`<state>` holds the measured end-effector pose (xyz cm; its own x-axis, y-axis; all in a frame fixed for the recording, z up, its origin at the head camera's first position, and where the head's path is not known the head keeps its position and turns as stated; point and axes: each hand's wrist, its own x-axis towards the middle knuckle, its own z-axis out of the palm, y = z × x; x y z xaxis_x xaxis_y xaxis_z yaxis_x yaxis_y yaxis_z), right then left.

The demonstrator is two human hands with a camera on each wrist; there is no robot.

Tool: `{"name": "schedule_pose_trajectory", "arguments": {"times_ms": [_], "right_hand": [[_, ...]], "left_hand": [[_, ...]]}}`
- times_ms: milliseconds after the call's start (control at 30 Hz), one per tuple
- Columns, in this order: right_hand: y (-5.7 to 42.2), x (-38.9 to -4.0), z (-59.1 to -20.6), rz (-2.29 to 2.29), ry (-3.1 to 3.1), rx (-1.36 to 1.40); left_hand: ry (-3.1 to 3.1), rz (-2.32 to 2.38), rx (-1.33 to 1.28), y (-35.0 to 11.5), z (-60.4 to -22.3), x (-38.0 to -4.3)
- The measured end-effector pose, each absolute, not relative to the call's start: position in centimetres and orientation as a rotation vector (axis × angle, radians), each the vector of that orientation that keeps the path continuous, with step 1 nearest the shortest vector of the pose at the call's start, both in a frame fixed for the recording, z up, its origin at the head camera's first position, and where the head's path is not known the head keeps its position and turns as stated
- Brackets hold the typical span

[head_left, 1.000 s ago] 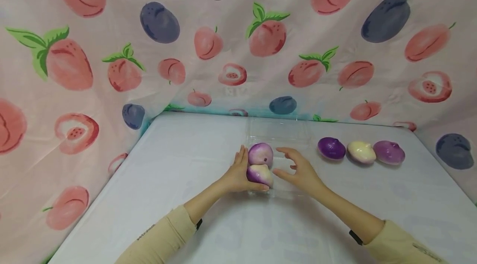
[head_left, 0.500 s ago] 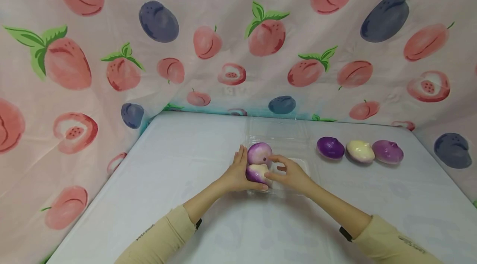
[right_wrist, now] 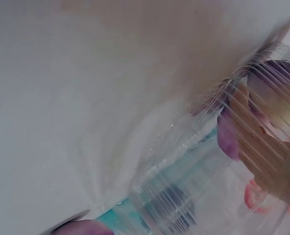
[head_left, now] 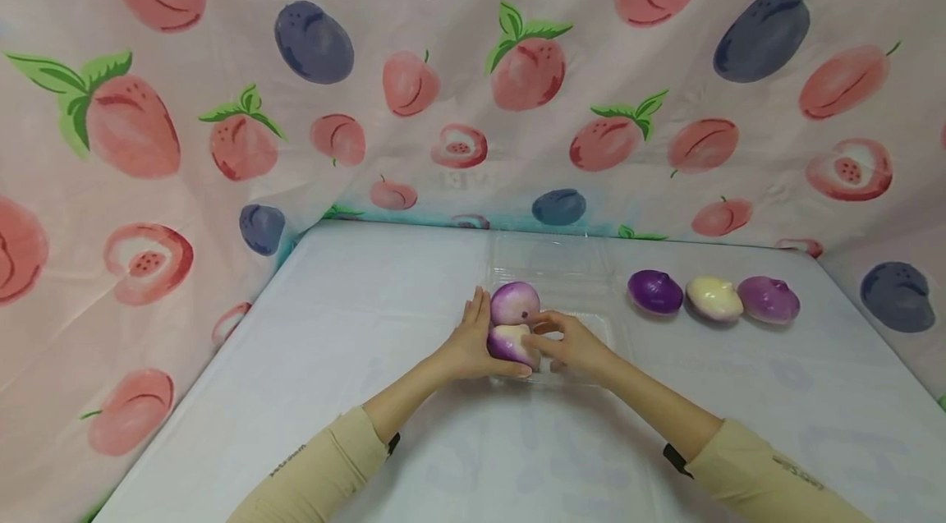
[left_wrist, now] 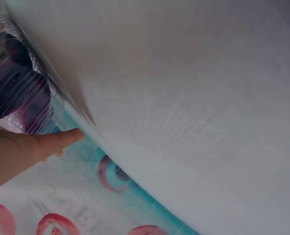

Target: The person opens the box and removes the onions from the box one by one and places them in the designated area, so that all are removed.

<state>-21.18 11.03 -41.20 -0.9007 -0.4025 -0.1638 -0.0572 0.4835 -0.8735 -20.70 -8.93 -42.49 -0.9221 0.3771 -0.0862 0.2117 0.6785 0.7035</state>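
Two hands work at the clear box [head_left: 604, 330]: the left hand [head_left: 466, 346] lies with fingers straight along its left wall and thumb stretched along its near wall, gripping no onion, probably to steady light plastic against the other hand's touch. Opposite it, the right hand [head_left: 580, 346] has its fingers bent over the box, thumb and forefinger at the right side of the near onion [head_left: 508, 342]; whether they pinch it or only press it I cannot tell. That onion sits between the hands, in the box's near left corner, with the far onion [head_left: 513, 303] right behind it along the left wall, beside the left fingers. Lined up like this, they seem meant to leave the right half of the box for others. Beyond them the lid [head_left: 550, 252] lies folded back toward the table's far edge, which gives both hands a way in from above. Outside the box, toward the far right corner of the table [head_left: 355, 293], a dark onion [head_left: 654, 292], a pale onion [head_left: 713, 298] and a mauve onion [head_left: 769, 300] lie close in a row, perhaps set there for easy reach by the right hand
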Motion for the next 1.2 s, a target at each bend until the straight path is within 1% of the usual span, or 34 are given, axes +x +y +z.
{"name": "schedule_pose_trajectory", "arguments": {"times_ms": [233,700,1200], "right_hand": [[10.4,-21.2,-41.4,-1.399,2.313,-0.307],[10.3,-21.4,-41.4,-1.444,2.287,-0.288],[11.6,-21.2,-41.1,-1.511,2.258,-0.276]], "left_hand": [[2.665,1.086,0.490,-8.9,-42.5,-20.6],[2.679,1.076,0.487,-8.9,-42.5,-20.6],[2.693,1.017,0.458,-8.8,-42.6,-20.7]]}}
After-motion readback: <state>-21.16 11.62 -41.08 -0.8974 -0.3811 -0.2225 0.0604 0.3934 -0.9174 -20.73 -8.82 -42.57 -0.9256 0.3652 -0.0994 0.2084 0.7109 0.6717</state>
